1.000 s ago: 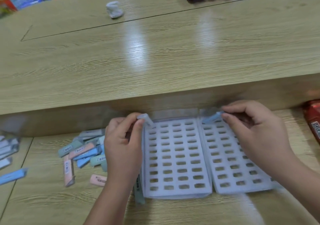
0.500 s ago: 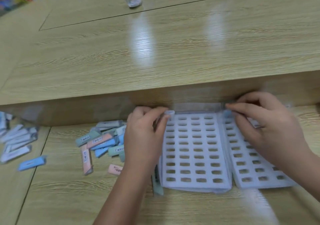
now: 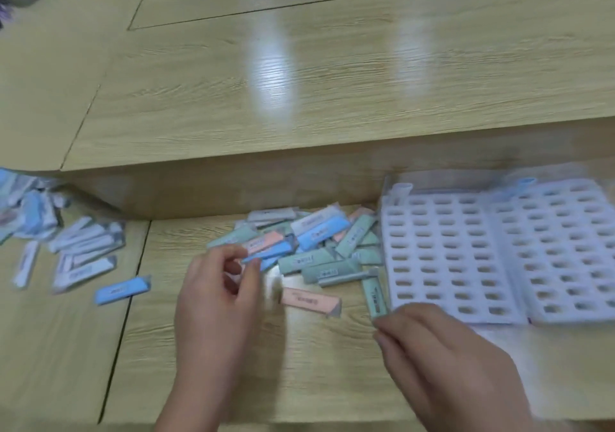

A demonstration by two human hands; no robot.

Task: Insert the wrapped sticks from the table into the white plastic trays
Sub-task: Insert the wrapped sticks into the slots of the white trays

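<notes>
Head view: pick-up step. My left hand (image 3: 216, 301) pinches a blue stick (image 3: 271, 253) in the pile (image 3: 319, 245) on the tabletop (image 3: 299, 371). My right hand (image 3: 442, 361) touches a green stick (image 3: 374, 293); I cannot tell its grip. Next I lift both and seat them upright. I count two white trays (image 3: 442, 265) and two seated sticks (image 3: 401, 193), one per tray; the loose ones are too blurred to count.

The one camera sits on the person's head. It looks forward and down at the table (image 3: 299, 365). Both hands are close, low in the view: left hand (image 3: 216, 301) in the middle, right hand (image 3: 442, 361) lower right. The trays (image 3: 472, 315) reach the right edge.
</notes>
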